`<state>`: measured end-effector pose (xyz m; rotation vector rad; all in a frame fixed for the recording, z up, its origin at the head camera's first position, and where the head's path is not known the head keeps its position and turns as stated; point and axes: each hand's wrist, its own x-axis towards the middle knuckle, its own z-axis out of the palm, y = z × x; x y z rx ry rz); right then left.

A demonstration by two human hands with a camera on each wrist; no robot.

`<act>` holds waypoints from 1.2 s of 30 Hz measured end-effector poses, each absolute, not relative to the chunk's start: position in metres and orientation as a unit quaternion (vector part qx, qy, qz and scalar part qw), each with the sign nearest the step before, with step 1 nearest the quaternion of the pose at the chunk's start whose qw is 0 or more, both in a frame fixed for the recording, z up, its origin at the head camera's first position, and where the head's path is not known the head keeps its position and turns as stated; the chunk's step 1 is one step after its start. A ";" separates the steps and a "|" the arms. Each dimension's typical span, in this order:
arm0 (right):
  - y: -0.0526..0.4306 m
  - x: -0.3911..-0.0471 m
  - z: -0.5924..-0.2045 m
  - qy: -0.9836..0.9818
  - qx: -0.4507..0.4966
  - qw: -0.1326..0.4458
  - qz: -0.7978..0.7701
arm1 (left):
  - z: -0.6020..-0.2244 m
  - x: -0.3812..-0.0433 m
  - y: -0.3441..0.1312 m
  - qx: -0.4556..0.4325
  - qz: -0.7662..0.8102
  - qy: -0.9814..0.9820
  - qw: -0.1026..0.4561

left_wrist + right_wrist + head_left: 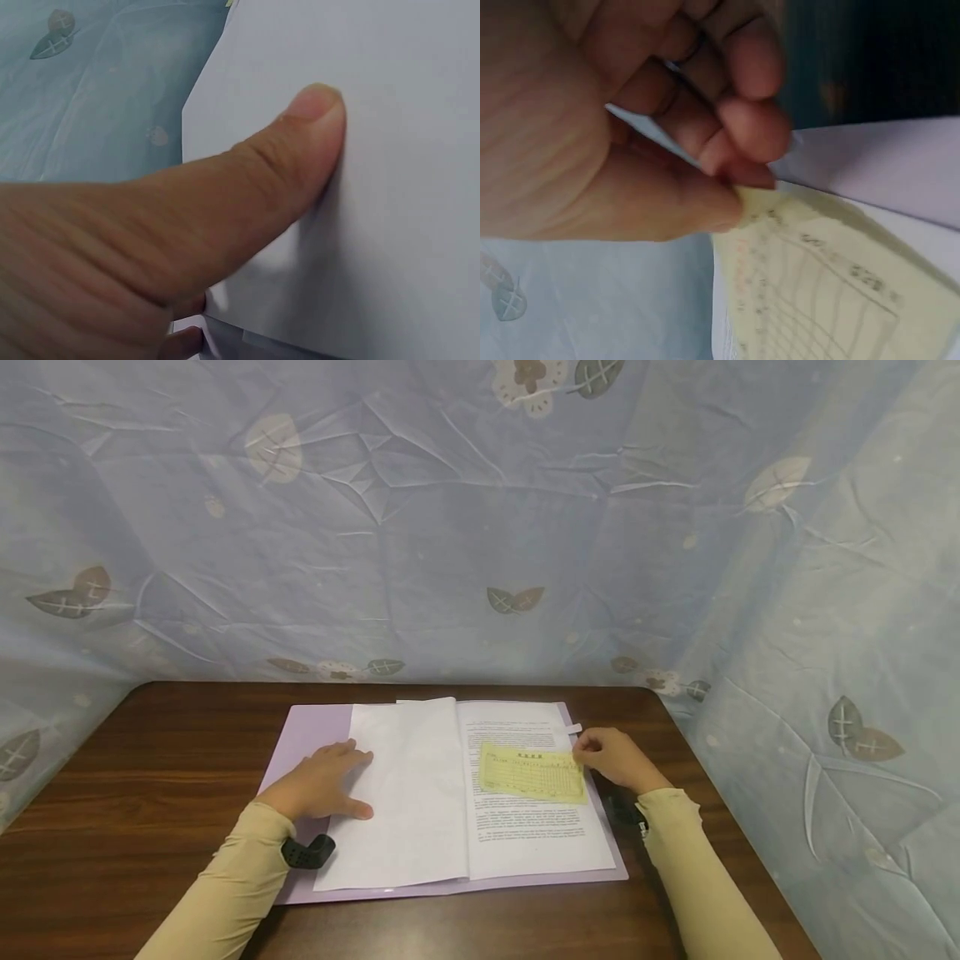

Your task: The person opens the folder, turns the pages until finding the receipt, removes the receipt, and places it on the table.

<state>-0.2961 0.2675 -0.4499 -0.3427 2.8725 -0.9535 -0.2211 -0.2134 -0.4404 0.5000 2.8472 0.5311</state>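
Observation:
A lilac folder [315, 723] lies spread on the table with white sheets in it. My left hand [318, 781] rests over its left side, thumb extended on a blank white page [408, 802]; the thumb also shows large in the left wrist view. On the right lies a printed page [525, 852] with lines of text. My right hand [615, 758] pinches the corner of a yellow form slip [532, 774] between thumb and fingers. In the right wrist view the yellow slip [817, 277] shows a printed grid, its held corner between the fingertips.
The dark wooden table [135, 793] has its far edge against a pale blue curtain [420, 543] with leaf prints. A small white tab [573, 728] sticks out at the folder's right edge. A black band [307, 852] is on the left wrist.

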 end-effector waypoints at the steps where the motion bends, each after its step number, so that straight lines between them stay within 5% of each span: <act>1: 0.268 -0.297 -0.449 0.941 -0.118 0.042 -0.313 | -0.440 -0.221 -0.213 0.168 0.181 0.964 0.101; 21: 0.329 -0.296 -0.416 0.945 -0.151 0.004 -0.289 | -0.440 -0.220 -0.213 0.165 0.180 0.965 0.101; 36: 0.383 -0.295 -0.400 0.953 -0.155 0.045 -0.257 | -0.445 -0.223 -0.215 0.171 0.174 0.964 0.101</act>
